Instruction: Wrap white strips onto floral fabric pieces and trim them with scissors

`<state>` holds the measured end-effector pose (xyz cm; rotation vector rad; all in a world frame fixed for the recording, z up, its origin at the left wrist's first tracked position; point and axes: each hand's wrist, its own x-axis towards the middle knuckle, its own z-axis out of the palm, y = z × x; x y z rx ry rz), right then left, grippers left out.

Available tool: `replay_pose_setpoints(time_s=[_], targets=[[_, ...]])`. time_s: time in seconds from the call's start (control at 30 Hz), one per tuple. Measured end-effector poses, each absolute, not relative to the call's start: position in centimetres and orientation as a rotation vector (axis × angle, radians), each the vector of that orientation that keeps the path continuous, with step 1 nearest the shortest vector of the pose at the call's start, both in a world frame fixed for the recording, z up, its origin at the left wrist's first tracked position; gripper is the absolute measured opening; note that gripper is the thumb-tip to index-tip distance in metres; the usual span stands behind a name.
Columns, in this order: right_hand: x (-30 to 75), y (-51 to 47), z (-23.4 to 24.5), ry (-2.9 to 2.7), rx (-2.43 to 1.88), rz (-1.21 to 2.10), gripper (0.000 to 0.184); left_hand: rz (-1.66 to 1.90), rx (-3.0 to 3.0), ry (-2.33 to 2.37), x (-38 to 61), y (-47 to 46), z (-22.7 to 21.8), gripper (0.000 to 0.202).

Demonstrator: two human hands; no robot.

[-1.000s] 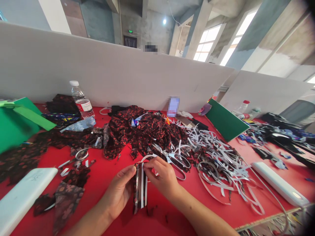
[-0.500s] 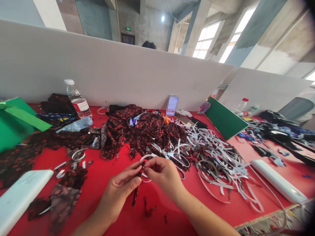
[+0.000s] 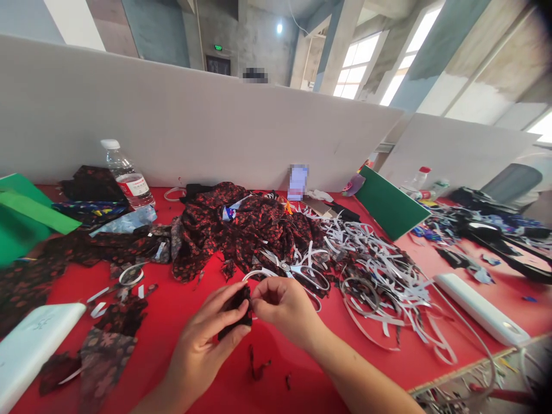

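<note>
My left hand (image 3: 199,340) holds a small dark piece of fabric (image 3: 236,325) between thumb and fingers, its face turned partly towards me. Pinched together, the fingers of my right hand (image 3: 288,309) are at the fabric's right edge; whatever is between the fingertips is too small to make out. A thin white band (image 3: 255,272) curves up just behind both hands. Scissors with pale handles (image 3: 317,279) lie beyond my right hand. Small dark fabric scraps (image 3: 257,368) rest on the red tabletop (image 3: 185,293) below the hands.
A heap of dark, red-flowered fabric (image 3: 207,230) lies behind the hands. Right of it spreads a tangle of white strips (image 3: 379,276). A water bottle (image 3: 133,184), a phone (image 3: 297,183), a green board (image 3: 390,204) and two white devices, left (image 3: 41,339) and right (image 3: 480,307), surround the area.
My left hand has turned the fabric, which showed as a narrow strip before and now shows a broader face. My right hand stays pinched beside it. The view has shifted slightly.
</note>
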<state>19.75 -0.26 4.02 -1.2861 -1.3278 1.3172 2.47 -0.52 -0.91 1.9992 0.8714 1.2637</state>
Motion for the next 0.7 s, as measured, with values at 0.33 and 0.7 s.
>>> replay_pose_setpoints(time_s=[0.33, 0.7], targets=[[19.99, -0.07, 3.23, -1.273, -1.145, 1.446, 0.004, 1.267, 2.024, 0.809, 2.41, -0.27, -0.81, 0.039], [19.59, 0.03, 3.52, -1.051, -1.166, 1.594, 0.005, 1.158, 1.161, 0.786, 2.93, -0.63, -0.25, 0.02]])
